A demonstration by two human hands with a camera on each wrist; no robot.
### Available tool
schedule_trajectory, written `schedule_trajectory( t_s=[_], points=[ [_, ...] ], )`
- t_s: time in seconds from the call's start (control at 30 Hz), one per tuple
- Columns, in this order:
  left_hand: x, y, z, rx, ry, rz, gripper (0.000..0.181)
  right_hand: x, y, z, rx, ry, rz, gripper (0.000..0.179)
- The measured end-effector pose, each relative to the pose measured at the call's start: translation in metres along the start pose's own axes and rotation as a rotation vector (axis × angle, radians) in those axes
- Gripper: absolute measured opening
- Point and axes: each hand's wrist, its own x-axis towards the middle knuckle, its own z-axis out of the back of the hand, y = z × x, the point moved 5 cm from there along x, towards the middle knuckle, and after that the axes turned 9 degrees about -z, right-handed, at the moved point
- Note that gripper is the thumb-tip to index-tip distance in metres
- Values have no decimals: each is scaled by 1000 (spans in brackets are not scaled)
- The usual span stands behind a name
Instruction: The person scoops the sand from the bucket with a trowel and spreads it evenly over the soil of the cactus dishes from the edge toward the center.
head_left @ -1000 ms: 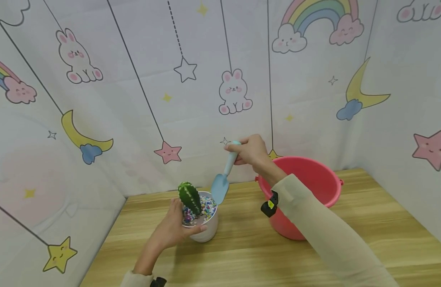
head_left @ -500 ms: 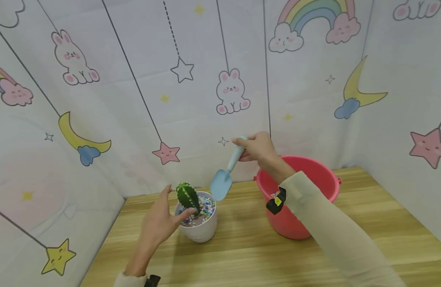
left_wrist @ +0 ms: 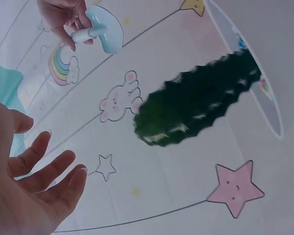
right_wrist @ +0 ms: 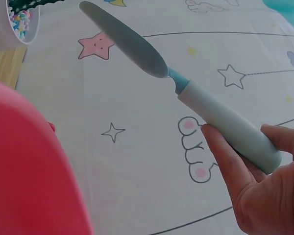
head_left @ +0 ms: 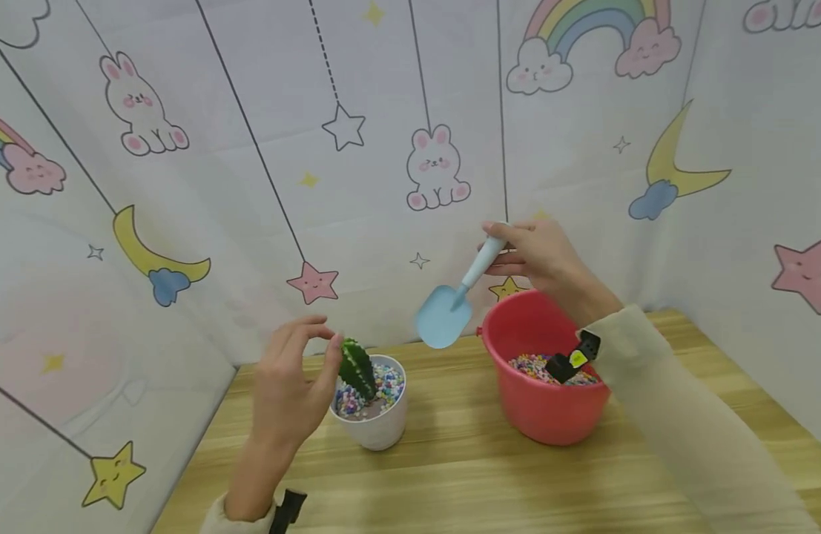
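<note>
My right hand [head_left: 543, 256] pinches the handle of a light blue toy trowel [head_left: 443, 317] between thumb and fingers. The blade points down and left, in the air between pot and bucket. In the right wrist view the trowel's pale handle [right_wrist: 230, 125] lies across my fingers. A green ribbed cactus [head_left: 357, 371] stands in a white pot [head_left: 383, 432], tilted slightly, with small coloured beads around its base. Beside it my left hand [head_left: 286, 389] is raised with loosely bent fingers. The left wrist view has a gap between that hand and the cactus [left_wrist: 196, 100].
A pink-red bucket [head_left: 550, 411] stands right of the pot, with many coloured beads [head_left: 533, 365] inside; my right wrist partly covers its opening. Both stand on a wood-grain table [head_left: 437, 460]. A printed cloth [head_left: 370, 222] hangs behind and at the sides.
My left hand has let go of the pot and risen to the left of the cactus. The trowel in my right hand has moved up and right, away from the pot.
</note>
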Motion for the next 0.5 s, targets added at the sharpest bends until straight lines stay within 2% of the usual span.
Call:
schedule_trajectory(
  t_s=[0.13,0.27,0.4,0.5],
  points=[
    [12,-20,-9,-67,34,-61,14,-9,10,20,-56,-40,37,49],
    [20,-36,-24,-101,118,-91,33,-14,17,39,-100,-66,61,57],
    [25,-48,-47,-93,312,-91,64,-17,20,55,-113,-66,70,53],
    [28,-55,-68,-65,483,-89,85,-19,21,66,-112,-72,76,36]
  ],
)
